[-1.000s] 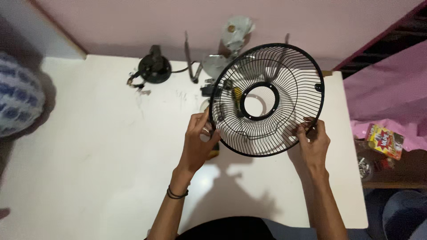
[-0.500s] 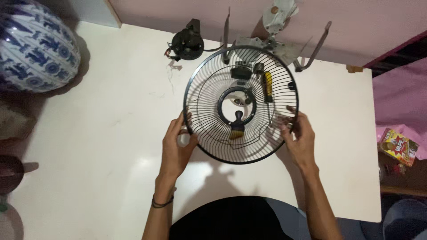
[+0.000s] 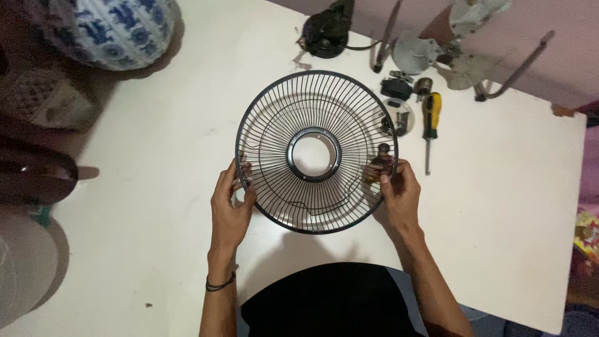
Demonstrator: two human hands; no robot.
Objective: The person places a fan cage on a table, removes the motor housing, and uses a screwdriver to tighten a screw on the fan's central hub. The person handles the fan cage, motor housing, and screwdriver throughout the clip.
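Hands grip the grille [image 3: 317, 151] at mid-frame from opposite sides, left hand [image 3: 229, 209] closed on its lower-left rim, right hand [image 3: 395, 195] closed on its lower-right rim, so it lies flat over the tabletop [image 3: 156, 187], screwdriver [image 3: 429, 128] just right.

The fan guard [image 3: 317, 151], previously tilted at upper right of frame, now lies flat and centred; both hands have shifted lower on its rim.

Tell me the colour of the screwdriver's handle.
Yellow with a black end, on the screwdriver beside the fan guard; head view.
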